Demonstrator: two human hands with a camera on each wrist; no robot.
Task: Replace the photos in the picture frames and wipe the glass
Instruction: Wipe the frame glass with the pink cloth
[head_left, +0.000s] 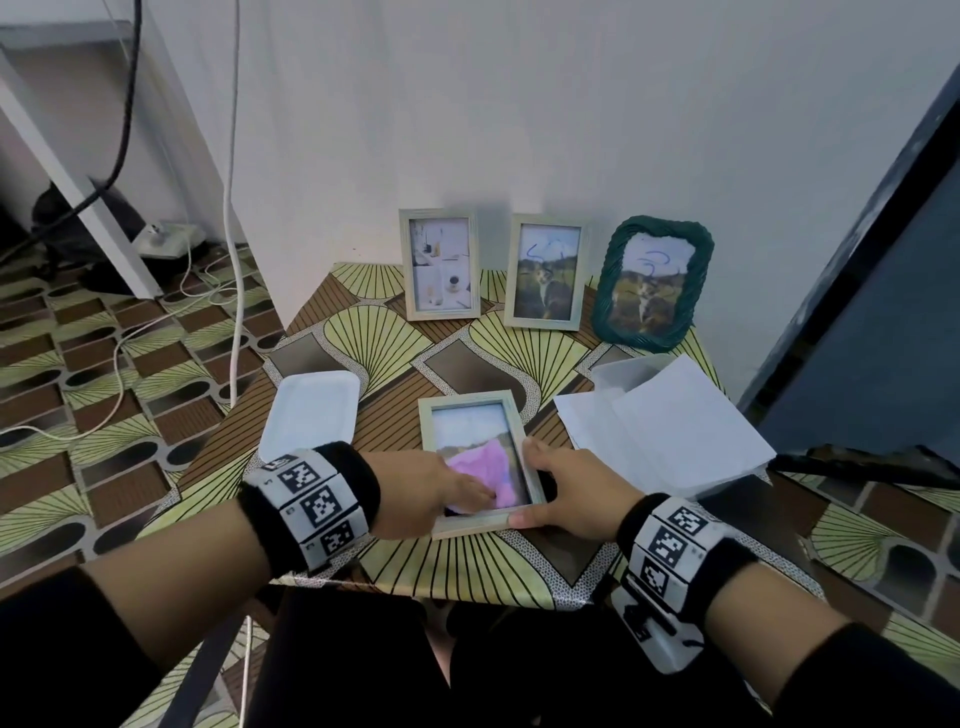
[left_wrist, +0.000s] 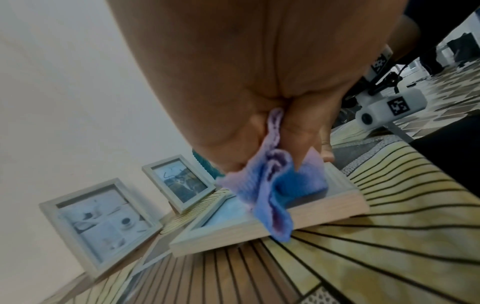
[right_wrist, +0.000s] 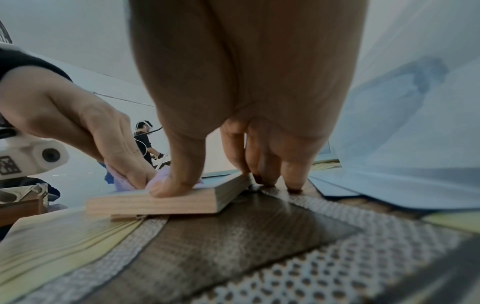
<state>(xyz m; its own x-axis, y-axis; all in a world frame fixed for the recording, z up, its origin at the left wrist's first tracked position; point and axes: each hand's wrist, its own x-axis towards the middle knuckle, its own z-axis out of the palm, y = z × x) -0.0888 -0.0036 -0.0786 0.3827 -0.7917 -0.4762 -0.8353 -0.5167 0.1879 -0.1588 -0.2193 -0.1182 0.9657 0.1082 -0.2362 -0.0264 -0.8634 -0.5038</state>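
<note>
A light wooden picture frame (head_left: 470, 525) lies flat, glass up, near the table's front edge. My left hand (head_left: 465, 496) grips a bunched pink-purple cloth (head_left: 480, 467) and presses it on the near half of the glass. In the left wrist view the cloth (left_wrist: 270, 185) hangs between thumb and fingers over the frame (left_wrist: 259, 228). My right hand (head_left: 537, 486) holds the frame's near right corner. Its thumb (right_wrist: 168, 189) lies on the near rail of the frame (right_wrist: 168, 203), and its fingers (right_wrist: 262, 164) stand against the right side.
Three frames lean on the back wall: two wooden ones (head_left: 441, 265) (head_left: 545, 275) and a green woven one (head_left: 649, 283). A white tray (head_left: 311, 410) sits left of the flat frame. White sheets (head_left: 665, 421) lie to its right. Cables trail on the floor at left.
</note>
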